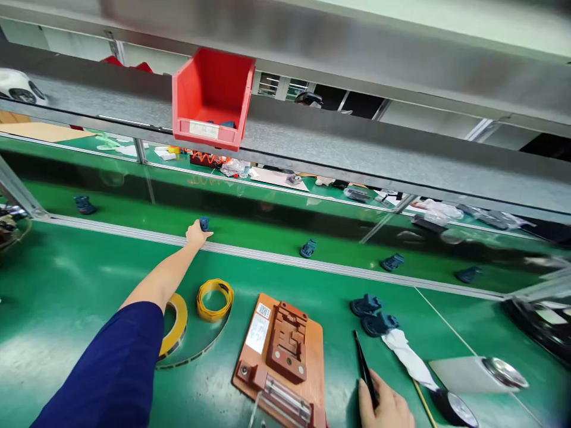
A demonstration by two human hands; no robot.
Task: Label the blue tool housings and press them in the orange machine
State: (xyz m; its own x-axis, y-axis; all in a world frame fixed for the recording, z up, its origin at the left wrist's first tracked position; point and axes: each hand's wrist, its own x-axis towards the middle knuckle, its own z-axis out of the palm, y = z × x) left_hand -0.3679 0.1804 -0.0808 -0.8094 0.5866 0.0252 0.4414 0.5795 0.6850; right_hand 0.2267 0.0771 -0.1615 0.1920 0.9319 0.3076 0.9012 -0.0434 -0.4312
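L hand (196,233) part-hides blue pc (204,223), R hand (387,403) w/ tweezers (364,367) cut off.

Room behind fixture (289,345) (tape (213,314) beside)

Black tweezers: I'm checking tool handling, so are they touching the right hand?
Touching. The head view shows the right hand gripping the black tweezers, their tips sticking out beyond it.

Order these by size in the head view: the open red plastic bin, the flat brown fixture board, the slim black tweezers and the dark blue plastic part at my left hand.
1. Flat brown fixture board and open red plastic bin: too close to rank, board nearer.
2. Slim black tweezers.
3. Dark blue plastic part.
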